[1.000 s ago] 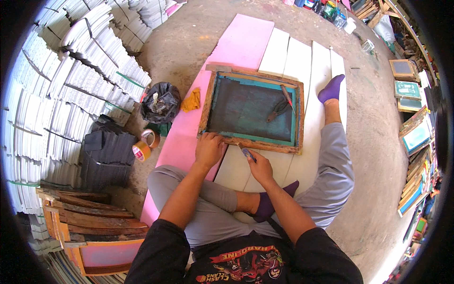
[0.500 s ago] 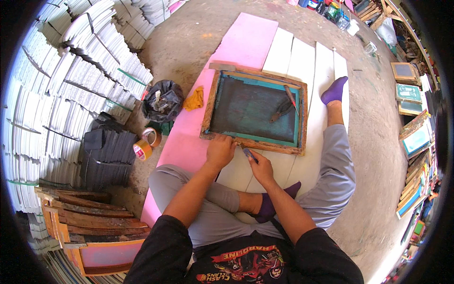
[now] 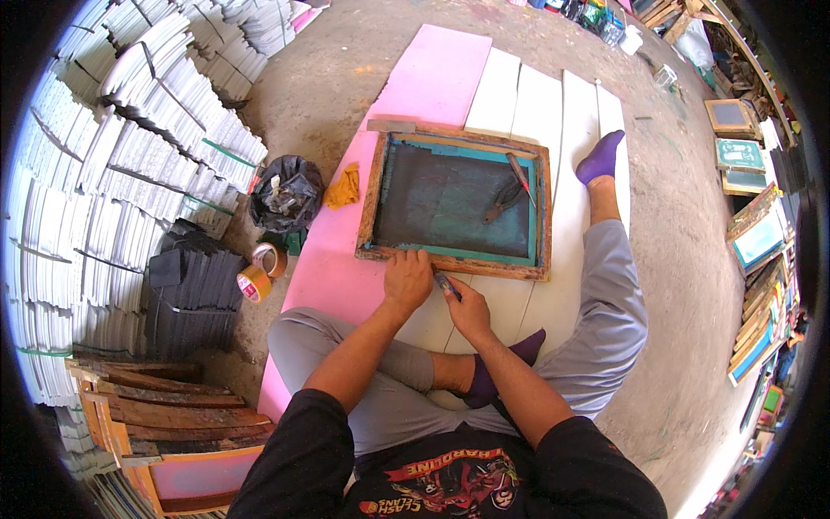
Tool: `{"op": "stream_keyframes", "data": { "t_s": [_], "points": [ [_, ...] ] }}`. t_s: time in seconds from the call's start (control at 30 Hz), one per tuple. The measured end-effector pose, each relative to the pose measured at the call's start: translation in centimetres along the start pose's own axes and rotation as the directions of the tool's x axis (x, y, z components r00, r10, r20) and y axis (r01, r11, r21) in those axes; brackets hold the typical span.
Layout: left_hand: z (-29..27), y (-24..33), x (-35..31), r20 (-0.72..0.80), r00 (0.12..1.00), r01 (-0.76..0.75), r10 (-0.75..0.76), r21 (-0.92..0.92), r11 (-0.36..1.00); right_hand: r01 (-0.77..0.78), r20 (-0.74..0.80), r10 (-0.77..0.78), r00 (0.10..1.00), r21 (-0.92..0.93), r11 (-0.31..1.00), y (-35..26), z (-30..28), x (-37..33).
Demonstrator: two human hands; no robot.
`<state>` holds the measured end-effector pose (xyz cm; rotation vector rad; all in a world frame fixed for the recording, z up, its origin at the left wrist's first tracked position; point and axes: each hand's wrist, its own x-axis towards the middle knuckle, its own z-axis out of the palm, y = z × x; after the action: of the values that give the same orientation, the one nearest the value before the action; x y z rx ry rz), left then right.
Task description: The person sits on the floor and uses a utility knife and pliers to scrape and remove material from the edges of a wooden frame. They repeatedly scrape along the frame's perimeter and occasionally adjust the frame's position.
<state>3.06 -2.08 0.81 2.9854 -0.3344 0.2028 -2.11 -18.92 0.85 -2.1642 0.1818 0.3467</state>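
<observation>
Left hand (image 3: 409,278), grip unclear, has slid rightward along the near frame edge (image 3: 484,267); right hand (image 3: 468,307) clamps tool (image 3: 445,284).

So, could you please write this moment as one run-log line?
left hand: at near edge of wooden frame | right hand: gripping small tool | pliers: inside frame | orange cloth: left of frame

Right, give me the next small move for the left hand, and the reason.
Probably slide the left hand slightly left along the near side of the wooden frame: the tool in the right hand ends close beside the left one, and more of that side lies uncovered to the left. What the tool's tip touches is hard to tell.
</observation>
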Motion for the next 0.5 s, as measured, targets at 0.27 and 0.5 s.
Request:
{"op": "stream_keyframes", "data": {
  "t_s": [0.27, 0.5],
  "points": [
    [0.1, -1.8, 0.2, 0.140, 0.990, 0.013, 0.020, -0.229, 0.973, -0.029, -0.012, 0.028, 1.000, -0.011, 1.000, 0.2, 0.2, -0.3],
    [-2.4, -3.9, -0.6, 0.305, 0.937, 0.295, -0.169, -0.436, 0.850, -0.048, -0.067, 0.056, 0.996, 0.106, 0.993, 1.9, 0.0, -0.2]
  ]
}}
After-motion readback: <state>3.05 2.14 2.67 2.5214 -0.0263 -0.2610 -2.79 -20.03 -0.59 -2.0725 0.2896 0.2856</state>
